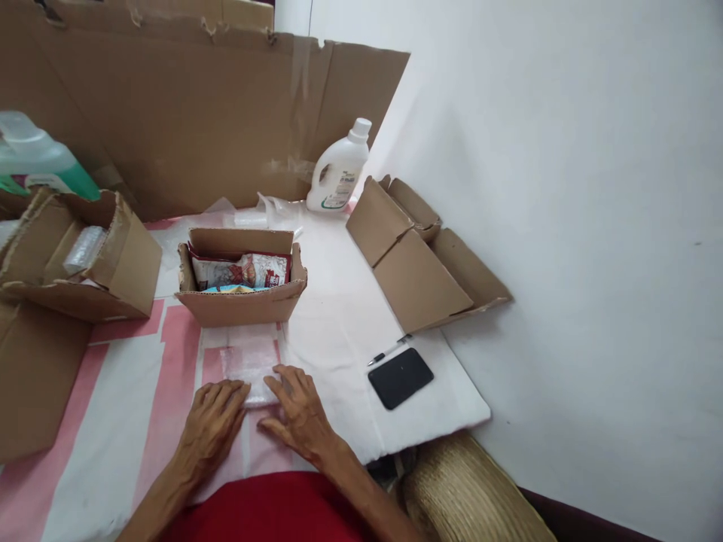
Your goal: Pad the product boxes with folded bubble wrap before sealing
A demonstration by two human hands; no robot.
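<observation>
A small clear sheet of bubble wrap (248,363) lies on the cloth in front of me, its near edge folded into a thicker strip. My left hand (218,410) rests on the strip's left end, fingers lightly bent and thumb hidden. On the right end, my right hand (299,406) touches the wrap with its fingers spread and thumb held apart. Just beyond the wrap stands an open cardboard box (240,309) holding several printed packets (271,269), red-and-white and blue.
Cardboard boxes (132,260) stand at the left, one with bubble wrap inside. A green-filled bottle (73,169) is behind them. At the back stand a white jug (344,169) and a tall cardboard panel (215,113). Rightward lie a phone (401,378), a pen (389,351) and folded cardboard (421,278).
</observation>
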